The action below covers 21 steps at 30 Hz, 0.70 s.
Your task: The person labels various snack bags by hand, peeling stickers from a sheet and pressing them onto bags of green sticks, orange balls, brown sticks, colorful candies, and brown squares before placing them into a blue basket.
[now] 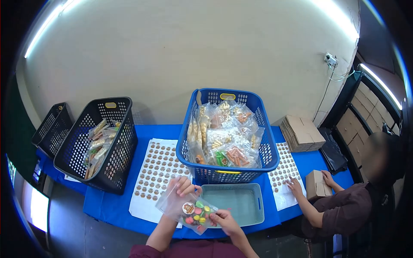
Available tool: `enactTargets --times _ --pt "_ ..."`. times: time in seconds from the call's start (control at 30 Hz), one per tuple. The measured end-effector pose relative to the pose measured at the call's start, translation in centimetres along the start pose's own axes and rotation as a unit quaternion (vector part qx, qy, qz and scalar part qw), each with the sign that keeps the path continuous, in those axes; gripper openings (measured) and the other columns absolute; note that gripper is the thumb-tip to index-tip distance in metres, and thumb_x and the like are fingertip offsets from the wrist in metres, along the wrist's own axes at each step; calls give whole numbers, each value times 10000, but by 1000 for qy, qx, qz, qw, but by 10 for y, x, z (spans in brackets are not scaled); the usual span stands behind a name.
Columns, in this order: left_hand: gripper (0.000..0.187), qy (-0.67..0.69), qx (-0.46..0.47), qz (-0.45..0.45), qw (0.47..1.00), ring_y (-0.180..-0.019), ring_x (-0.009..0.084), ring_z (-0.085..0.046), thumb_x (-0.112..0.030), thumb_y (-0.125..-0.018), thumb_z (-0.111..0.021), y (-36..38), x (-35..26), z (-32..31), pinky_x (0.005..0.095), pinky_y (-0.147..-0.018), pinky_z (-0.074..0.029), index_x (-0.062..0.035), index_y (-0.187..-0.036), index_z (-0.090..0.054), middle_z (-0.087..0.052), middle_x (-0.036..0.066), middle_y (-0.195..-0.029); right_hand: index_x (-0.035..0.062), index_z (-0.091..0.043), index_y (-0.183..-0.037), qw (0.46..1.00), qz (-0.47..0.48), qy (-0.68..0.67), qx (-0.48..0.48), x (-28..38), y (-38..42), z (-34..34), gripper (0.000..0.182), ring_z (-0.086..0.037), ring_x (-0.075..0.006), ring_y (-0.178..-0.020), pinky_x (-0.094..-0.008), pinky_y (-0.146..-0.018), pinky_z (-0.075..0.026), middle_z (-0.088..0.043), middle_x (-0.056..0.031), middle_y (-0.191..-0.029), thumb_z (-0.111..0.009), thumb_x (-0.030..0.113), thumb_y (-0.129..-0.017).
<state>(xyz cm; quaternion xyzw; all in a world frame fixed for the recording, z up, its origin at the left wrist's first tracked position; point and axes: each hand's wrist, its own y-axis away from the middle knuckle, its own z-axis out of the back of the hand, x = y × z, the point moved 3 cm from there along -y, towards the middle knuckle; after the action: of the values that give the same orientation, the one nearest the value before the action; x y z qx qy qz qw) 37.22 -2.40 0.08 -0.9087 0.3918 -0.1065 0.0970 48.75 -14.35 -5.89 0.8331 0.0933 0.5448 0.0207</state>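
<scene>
In front of the blue basket, a pouch is being held, ideally taut, by curled left hand and pinching right hand.

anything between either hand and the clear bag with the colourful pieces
Nothing visible: the left hand grips the clear bag near its top, and the right hand holds its lower right side.

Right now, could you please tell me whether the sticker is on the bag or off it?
On: the sticker shows on the front of the bag, beside the colourful pieces inside.
</scene>
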Motion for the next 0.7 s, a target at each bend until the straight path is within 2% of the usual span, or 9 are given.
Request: enactTargets --times 0.07,0.13,0.2,0.27,0.37,0.43,0.47,0.6,0.7 --pt "212 -13 -72 -8 997 -588 106 -447 -238 -864 -391 0 -6 -2 346 -887 -306 -100 -725 -472 -429 -10 -603 -14 -607 -888 997 44 43 -48 11 12 10 186 -493 -70 -657 -208 -578 -389 -558 -11 -742 -527 149 -852" --pt "325 -135 -129 -55 981 -1008 201 -489 -322 -825 -425 0 -21 5 450 -972 -268 -118 -1059 -520 -545 45 -1020 -15 -585 -957 996 62 30 -54 21 30 30 203 -494 -78 -670 -219 -586 -393 -558 -13 -762 -534 147 -847" --pt "388 -140 -115 -39 983 -1099 230 -450 -341 -821 -425 4 -27 -1 458 -991 -253 -117 -1129 -500 -536 62 -1111 -1 -543 -1001 979 108 -135 -108 48 61 33 215 -480 -86 -659 -232 -571 -382 -553 -10 -767 -537 144 -842" --pt "359 -159 -138 -33 977 -1058 218 -474 -326 -823 -428 10 -31 10 443 -961 -293 -113 -1100 -510 -550 55 -1068 10 -511 -984 851 348 -369 138 48 75 61 192 -471 -91 -647 -228 -552 -360 -542 -3 -752 -546 123 -833" --pt "318 -157 -163 -20 974 -998 199 -501 -302 -824 -431 19 -34 42 416 -908 -344 -108 -1059 -521 -564 44 -1020 25 -535 -790 857 348 -380 -7 44 89 100 209 -450 -86 -564 -264 -503 -350 -506 7 -681 -482 210 -872" --pt "250 -173 -203 -30 963 -906 167 -523 -261 -823 -438 18 -27 41 379 -841 -381 -105 -995 -530 -566 21 -944 9 -524 -872 945 188 -57 -262 17 99 139 264 -467 -95 -600 -266 -518 -363 -520 -5 -711 -470 268 -875" --pt "235 -164 -210 -34 963 -898 162 -521 -253 -820 -440 20 -27 43 376 -836 -382 -106 -981 -530 -563 16 -923 1 -518 -913 917 90 112 -372 4 107 151 303 -476 -99 -618 -266 -525 -370 -528 -11 -725 -463 297 -877" --pt "144 -105 -237 -65 964 -794 110 -522 -203 -808 -459 17 -39 42 341 -791 -388 -114 -898 -529 -545 -22 -795 -21 -546 -874 872 156 -259 -385 27 120 97 236 -467 -81 -561 -220 -510 -387 -549 -36 -716 -514 212 -858" --pt "106 -68 -234 -99 965 -706 79 -521 -191 -805 -471 22 -57 53 325 -780 -386 -123 -857 -534 -537 -47 -733 -6 -565 -822 907 127 -129 -381 19 119 116 164 -456 -62 -519 -184 -466 -347 -529 -16 -633 -538 155 -838"
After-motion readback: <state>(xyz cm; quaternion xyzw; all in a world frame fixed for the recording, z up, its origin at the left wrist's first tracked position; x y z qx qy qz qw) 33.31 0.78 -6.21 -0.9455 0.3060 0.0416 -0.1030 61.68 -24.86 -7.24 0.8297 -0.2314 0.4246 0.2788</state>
